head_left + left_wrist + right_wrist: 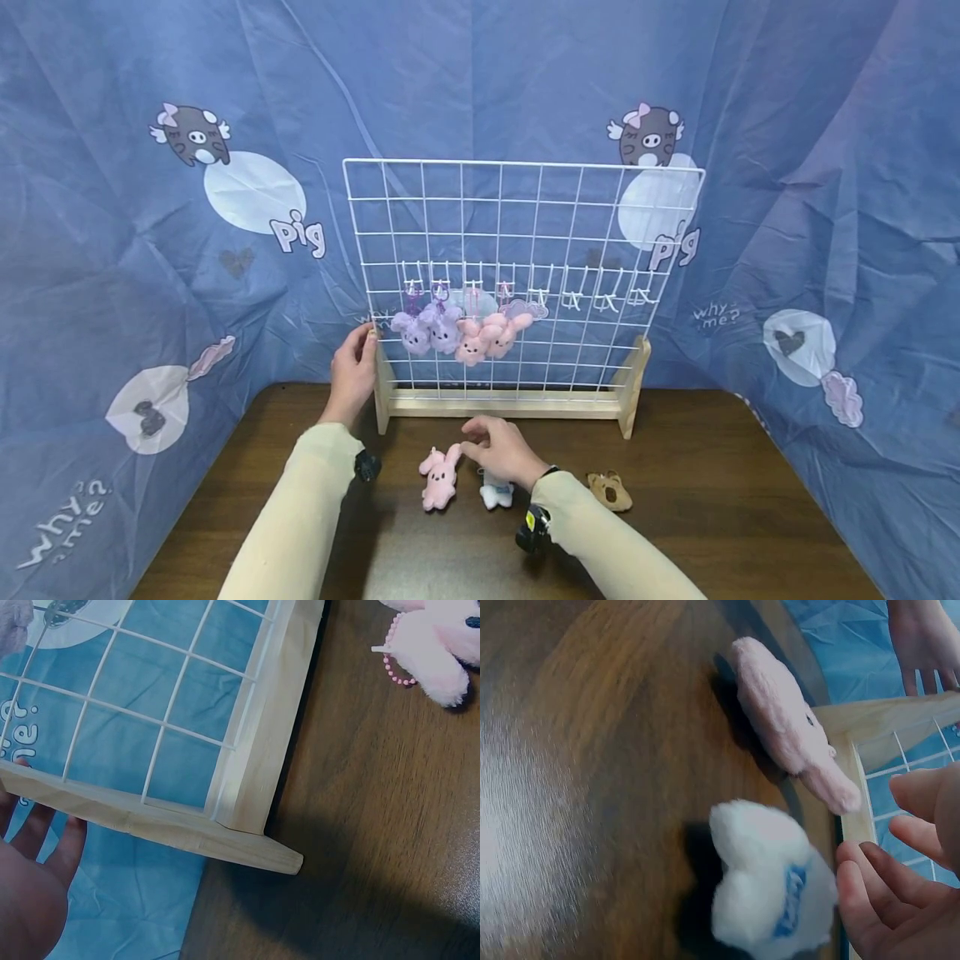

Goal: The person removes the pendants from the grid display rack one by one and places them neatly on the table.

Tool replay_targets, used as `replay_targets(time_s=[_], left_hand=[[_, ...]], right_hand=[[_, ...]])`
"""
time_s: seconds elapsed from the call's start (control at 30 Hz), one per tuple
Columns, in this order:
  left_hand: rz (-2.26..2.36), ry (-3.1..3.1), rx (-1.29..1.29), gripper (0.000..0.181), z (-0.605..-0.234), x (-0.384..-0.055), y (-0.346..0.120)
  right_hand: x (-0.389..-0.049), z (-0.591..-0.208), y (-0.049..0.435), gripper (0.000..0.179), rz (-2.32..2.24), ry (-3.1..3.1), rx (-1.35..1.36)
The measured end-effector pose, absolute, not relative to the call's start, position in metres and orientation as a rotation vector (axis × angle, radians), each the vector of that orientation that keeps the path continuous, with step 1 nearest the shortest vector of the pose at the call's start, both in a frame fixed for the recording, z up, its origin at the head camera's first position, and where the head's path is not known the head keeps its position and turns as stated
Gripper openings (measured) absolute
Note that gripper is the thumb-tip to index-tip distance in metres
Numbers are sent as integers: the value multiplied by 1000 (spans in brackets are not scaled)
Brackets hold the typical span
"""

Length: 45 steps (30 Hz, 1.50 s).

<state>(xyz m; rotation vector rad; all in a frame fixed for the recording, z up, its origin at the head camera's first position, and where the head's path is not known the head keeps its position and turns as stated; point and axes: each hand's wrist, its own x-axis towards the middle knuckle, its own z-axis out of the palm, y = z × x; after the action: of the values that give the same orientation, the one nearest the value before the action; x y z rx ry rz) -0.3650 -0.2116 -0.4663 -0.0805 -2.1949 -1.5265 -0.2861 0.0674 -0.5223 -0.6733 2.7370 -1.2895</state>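
My left hand (354, 373) holds the left wooden leg (127, 817) of a white wire grid rack (517, 175), its fingers reaching behind the wood. Above a white plush keychain (765, 885) with blue lettering hovers my right hand (501, 450), fingers loosely bent and nothing between them. It partly covers that plush in the head view. Just left of it lies a pink bunny plush keychain (439, 479) on the table. Two purple plush keychains (429, 327) and two pink plush keychains (487, 337) hang from hooks on the rack.
Several white hooks (606, 300) without plushes sit on the rack's right half. A brown plush keychain (611, 490) lies on the dark wooden table (705, 500), right of my right forearm. Behind the rack hangs a blue printed cloth (540, 75).
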Motion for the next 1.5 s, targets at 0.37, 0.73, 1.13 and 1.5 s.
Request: replay_targets(time_s=[0.37, 0.73, 1.13, 1.5], left_hand=[[-1513, -2195, -68, 38, -466, -366, -213], [-1539, -2193, -77, 41, -465, -365, -213], [-1534, -2208, -59, 40, -464, -363, -212], [-1555, -2193, -64, 38, -463, -361, -211]], right_hand=[[-296, -506, 92, 33, -1485, 2698, -516], [-311, -466, 111, 44, -1850, 2594, -395], [-320, -436, 124, 58, -2071, 2462, -430], [-323, -424, 120, 63, -2184, 2468, -446]])
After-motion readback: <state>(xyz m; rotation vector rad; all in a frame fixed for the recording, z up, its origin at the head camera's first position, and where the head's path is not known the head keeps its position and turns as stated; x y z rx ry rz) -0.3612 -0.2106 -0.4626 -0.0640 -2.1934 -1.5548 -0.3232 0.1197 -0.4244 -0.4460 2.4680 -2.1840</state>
